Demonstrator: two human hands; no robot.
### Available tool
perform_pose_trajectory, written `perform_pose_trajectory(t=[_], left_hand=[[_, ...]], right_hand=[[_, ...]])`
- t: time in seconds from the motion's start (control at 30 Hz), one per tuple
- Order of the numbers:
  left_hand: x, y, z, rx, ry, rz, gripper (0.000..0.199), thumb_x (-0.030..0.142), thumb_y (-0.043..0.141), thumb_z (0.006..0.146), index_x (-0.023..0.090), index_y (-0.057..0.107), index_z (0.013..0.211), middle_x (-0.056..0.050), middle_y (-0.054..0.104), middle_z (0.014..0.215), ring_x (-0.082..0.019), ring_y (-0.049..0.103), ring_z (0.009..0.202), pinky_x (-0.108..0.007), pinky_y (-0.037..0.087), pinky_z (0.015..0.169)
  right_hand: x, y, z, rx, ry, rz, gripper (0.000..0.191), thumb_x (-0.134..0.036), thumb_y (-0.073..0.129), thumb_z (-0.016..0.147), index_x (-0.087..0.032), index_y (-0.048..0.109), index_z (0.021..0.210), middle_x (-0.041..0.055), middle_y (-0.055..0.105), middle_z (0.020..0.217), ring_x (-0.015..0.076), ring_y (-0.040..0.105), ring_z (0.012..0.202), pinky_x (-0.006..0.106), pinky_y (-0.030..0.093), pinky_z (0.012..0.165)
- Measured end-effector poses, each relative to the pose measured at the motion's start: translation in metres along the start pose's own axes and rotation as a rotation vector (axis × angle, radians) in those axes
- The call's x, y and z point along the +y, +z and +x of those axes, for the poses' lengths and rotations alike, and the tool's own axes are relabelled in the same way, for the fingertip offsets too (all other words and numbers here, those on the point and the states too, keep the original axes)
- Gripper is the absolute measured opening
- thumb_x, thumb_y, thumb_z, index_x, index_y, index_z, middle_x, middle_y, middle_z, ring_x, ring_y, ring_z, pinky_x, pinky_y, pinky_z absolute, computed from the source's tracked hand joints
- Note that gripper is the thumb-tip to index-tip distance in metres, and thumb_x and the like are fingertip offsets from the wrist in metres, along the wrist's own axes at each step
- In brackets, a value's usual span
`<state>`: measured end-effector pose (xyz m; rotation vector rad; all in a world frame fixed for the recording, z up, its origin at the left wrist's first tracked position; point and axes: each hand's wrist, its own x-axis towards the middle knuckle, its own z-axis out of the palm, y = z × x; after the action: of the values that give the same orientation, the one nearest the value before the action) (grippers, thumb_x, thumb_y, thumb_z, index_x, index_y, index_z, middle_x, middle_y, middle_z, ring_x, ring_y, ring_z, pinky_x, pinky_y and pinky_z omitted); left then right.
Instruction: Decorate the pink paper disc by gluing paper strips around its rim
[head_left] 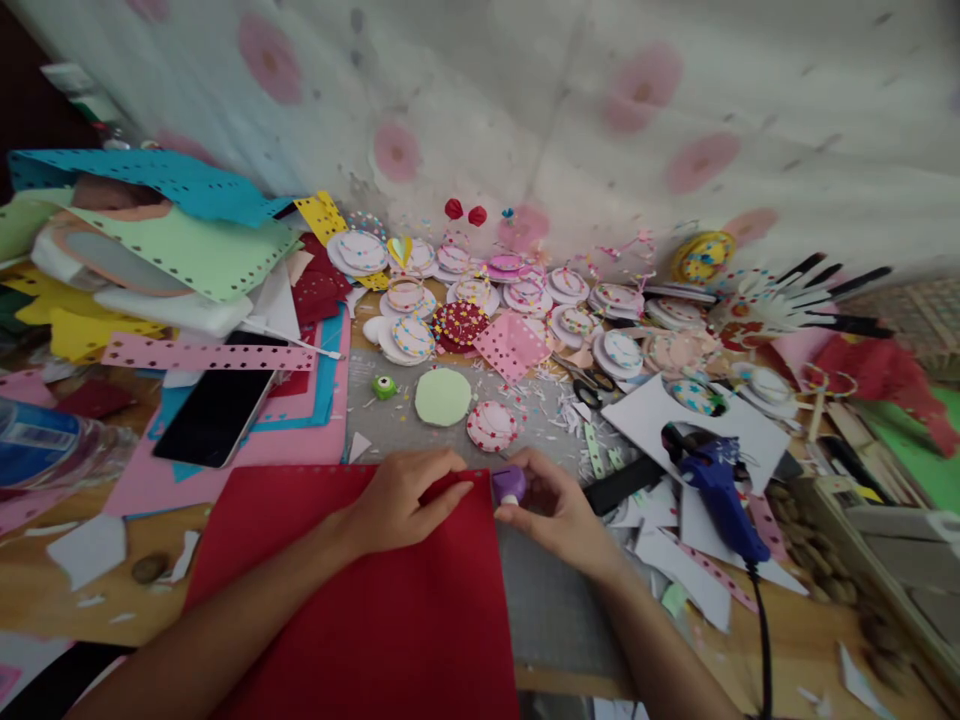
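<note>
A large red sheet [375, 610], paper or foam, lies on the grey cutting mat [555, 610], with a row of small punched holes along its far edge. My left hand [409, 500] holds the sheet near that edge, fingers curved and thumb on the red surface. At the far right corner, my right hand [559, 510] grips a small purple craft punch [508, 484], which sits against the sheet's edge. Just beyond my hands are a pale green scalloped disc [442, 397], a white disc with red-dotted rings [492, 427] and a small green figure [384, 387].
Several decorated paper hats [411, 338] stand in rows at the back. Black-handled scissors [592, 387], paper scraps and a blue glue gun [720, 490] with its cord lie to the right. A phone [217, 410], a bottle [52, 445] and piled coloured sheets [225, 250] are on the left.
</note>
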<state>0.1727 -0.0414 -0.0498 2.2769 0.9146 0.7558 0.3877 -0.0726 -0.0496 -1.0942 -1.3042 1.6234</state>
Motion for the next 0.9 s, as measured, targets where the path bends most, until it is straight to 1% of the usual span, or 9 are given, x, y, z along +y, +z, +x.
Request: perform_pose_trajectory(t=[0.1,0.23,0.3,0.33,0.4,0.47,0.63,0.8,0.9], left_hand=[[0.001,-0.001,0.000,0.009,0.013,0.003,0.005,0.020,0.052,0.092,0.017,0.055,0.090,0.001,0.063,0.076,-0.012,0.058,0.069,-0.022,0.039,0.064],[0.000,-0.001,0.000,0.001,0.027,-0.002,0.005,0.020,0.052,0.092,0.017,0.055,0.089,0.001,0.063,0.076,-0.012,0.059,0.069,-0.022,0.039,0.064],[0.000,-0.001,0.000,-0.008,0.032,0.006,0.005,0.021,0.052,0.092,0.017,0.055,0.090,0.000,0.063,0.076,-0.012,0.059,0.068,-0.022,0.039,0.063],[0.000,-0.001,0.000,-0.010,0.038,0.012,0.006,0.021,0.051,0.093,0.017,0.055,0.091,0.000,0.063,0.076,-0.013,0.059,0.068,-0.022,0.039,0.063],[0.000,0.000,0.000,-0.011,0.052,0.028,0.006,0.021,0.050,0.094,0.017,0.055,0.092,0.000,0.063,0.076,-0.013,0.059,0.068,-0.023,0.039,0.064],[0.000,0.000,0.000,-0.015,0.061,0.044,0.008,0.022,0.048,0.095,0.017,0.054,0.092,0.000,0.063,0.076,-0.014,0.059,0.068,-0.024,0.039,0.064],[0.001,-0.001,0.001,-0.044,0.073,0.081,0.014,0.023,0.044,0.096,0.017,0.054,0.090,-0.001,0.064,0.074,-0.014,0.059,0.065,-0.025,0.038,0.062],[0.000,0.000,0.002,-0.060,0.072,0.094,0.017,0.024,0.043,0.097,0.018,0.055,0.087,-0.001,0.064,0.074,-0.015,0.059,0.065,-0.025,0.038,0.062],[-0.001,0.000,0.002,-0.061,0.075,0.095,0.016,0.024,0.044,0.096,0.018,0.055,0.087,-0.001,0.065,0.074,-0.015,0.060,0.066,-0.025,0.039,0.062]], right_hand=[[-0.001,0.000,0.000,0.007,0.004,-0.026,0.032,-0.038,0.076,0.074,-0.020,0.051,0.085,-0.0046,0.051,0.071,0.0089,0.045,0.063,0.022,0.035,0.057],[-0.001,0.001,-0.001,-0.036,0.040,-0.086,0.034,-0.038,0.077,0.072,-0.020,0.051,0.085,-0.0061,0.046,0.069,0.0083,0.041,0.060,0.021,0.032,0.054],[0.000,0.003,0.000,-0.053,0.022,-0.116,0.032,-0.038,0.075,0.074,-0.021,0.054,0.089,-0.0054,0.047,0.071,0.0089,0.041,0.062,0.022,0.034,0.056],[0.001,0.004,0.000,-0.054,-0.008,-0.137,0.031,-0.038,0.075,0.074,-0.021,0.055,0.091,-0.0045,0.049,0.074,0.0097,0.043,0.064,0.022,0.036,0.058],[0.002,0.005,0.002,-0.045,-0.090,-0.186,0.030,-0.036,0.075,0.074,-0.022,0.058,0.094,-0.0015,0.053,0.084,0.0125,0.049,0.076,0.025,0.041,0.069],[0.003,0.007,0.004,-0.038,-0.115,-0.184,0.031,-0.035,0.076,0.074,-0.022,0.059,0.097,0.0006,0.056,0.092,0.0149,0.052,0.086,0.027,0.042,0.078],[0.009,0.013,0.006,-0.047,0.028,-0.032,0.039,-0.035,0.079,0.069,-0.022,0.059,0.100,-0.0010,0.058,0.088,0.0137,0.054,0.081,0.026,0.045,0.077],[0.009,0.014,0.005,-0.051,0.036,-0.012,0.040,-0.036,0.079,0.069,-0.022,0.059,0.101,0.0005,0.060,0.092,0.0152,0.056,0.086,0.029,0.046,0.082],[0.005,0.013,0.005,-0.061,0.031,-0.065,0.038,-0.038,0.077,0.071,-0.021,0.059,0.100,0.0007,0.059,0.089,0.0151,0.056,0.082,0.029,0.046,0.077]])
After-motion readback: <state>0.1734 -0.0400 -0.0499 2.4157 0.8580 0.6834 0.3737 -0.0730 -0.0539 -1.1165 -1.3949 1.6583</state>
